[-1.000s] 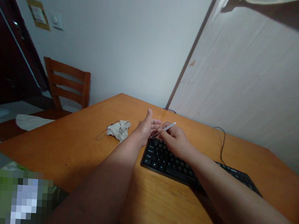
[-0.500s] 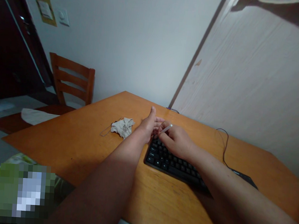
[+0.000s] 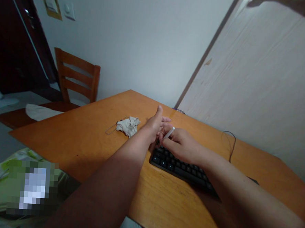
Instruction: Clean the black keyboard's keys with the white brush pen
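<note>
A slim white stick (image 3: 169, 132) is pinched in the fingers of my right hand (image 3: 180, 142), its upper end pointing up and its lower end hidden. This hand is over the left part of a black keyboard (image 3: 185, 173). My left hand (image 3: 157, 125) is close beside it at the keyboard's far left corner, thumb up and fingers stretched out. Whether the left fingers touch the keys or the stick cannot be made out. Just left of that hand lies a crumpled beige cloth (image 3: 128, 126) with a thin loop of cord or wire.
The wooden table (image 3: 94, 138) runs to the wall. A dark cable (image 3: 233, 146) curves behind the keyboard, near a dark flat edge (image 3: 253, 180) partly behind my right forearm. A wooden chair (image 3: 77, 76) stands at the far left. A blurred-out patch covers something at lower left.
The view has shifted slightly, so the whole scene sits a little further right and higher. The stick now stands steeper in my right hand. Both hands stay at the keyboard's left end.
</note>
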Tool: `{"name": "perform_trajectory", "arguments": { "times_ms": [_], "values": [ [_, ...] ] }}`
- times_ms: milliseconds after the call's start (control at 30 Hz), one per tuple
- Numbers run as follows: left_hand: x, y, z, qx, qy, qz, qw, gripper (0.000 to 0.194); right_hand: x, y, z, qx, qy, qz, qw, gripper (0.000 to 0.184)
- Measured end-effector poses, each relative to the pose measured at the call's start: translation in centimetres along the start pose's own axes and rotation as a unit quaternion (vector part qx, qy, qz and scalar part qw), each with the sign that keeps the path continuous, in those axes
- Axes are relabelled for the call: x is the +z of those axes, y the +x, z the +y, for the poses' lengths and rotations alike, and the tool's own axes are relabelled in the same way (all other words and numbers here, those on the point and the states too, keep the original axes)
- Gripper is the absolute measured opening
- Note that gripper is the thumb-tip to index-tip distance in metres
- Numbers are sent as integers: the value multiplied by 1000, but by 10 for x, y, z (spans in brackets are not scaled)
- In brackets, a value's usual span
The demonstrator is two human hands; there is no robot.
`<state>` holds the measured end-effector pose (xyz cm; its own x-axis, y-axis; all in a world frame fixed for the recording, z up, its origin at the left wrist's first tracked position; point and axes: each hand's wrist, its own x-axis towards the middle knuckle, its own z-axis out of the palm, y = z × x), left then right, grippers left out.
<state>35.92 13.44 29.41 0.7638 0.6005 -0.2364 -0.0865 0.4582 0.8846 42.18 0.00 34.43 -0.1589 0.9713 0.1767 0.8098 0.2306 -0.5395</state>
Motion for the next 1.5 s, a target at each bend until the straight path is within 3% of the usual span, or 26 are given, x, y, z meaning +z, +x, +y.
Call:
{"name": "perform_trajectory", "arguments": {
  "times_ms": [100, 300, 467, 633, 767, 933, 1167, 1333, 1500],
  "values": [
    [1, 1, 3, -8, 14, 12, 1000, 91, 0, -2, -9, -29, 73, -44, 996, 18],
    [2, 0, 4, -9, 20, 5, 1000, 93, 0, -6, -14, -4, 40, -7, 999, 15],
    [1, 4, 3, 3, 34, 12, 999, 95, 1, -11, -19, -26, 125, -66, 990, 17],
    [-2, 8, 1, 6, 40, 7, 999, 94, 1, -15, -19, -34, 134, -35, 990, 16],
    [-4, 8, -4, 26, 39, 0, 999, 94, 1, -20, -18, -33, 204, -76, 975, 18],
    [-5, 7, -6, 31, 50, -8, 998, 94, 4, -23, -19, -56, 206, -15, 977, 18],
    [-1, -4, -2, 29, 53, 1, 998, 89, 2, -34, -13, 18, 173, -51, 983, 15],
    [2, -9, -1, 33, 53, 5, 998, 90, 6, -31, -11, 23, 220, 35, 975, 14],
    [0, -8, -2, 39, 44, 2, 998, 90, 17, -30, -10, 31, 216, 78, 973, 20]
  ]
}}
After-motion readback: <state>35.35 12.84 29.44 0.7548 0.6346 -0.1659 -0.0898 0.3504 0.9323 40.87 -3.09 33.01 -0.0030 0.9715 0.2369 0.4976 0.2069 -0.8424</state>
